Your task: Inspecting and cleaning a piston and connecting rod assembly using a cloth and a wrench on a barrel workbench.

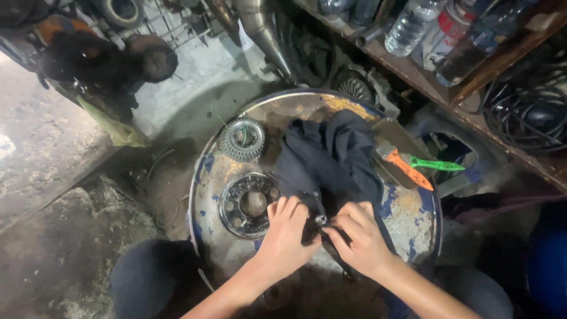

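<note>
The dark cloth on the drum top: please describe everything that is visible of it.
The dark cloth is a crumpled, navy-black fabric, bunched in folds on the rusty, blue-flecked drum top. It lies right of the round metal disc and toothed gear, beside the orange-handled tool. At its near edge the left hand and right hand press on it, around a small shiny metal part.

Small metal part (321,220) w/ dark rag (331,156) — atop drum lid, betw. fingertips

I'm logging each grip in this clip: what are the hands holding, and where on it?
Both hands, left hand and right hand, pinch a small metal part wrapped in the near edge of the dark cloth.
</note>
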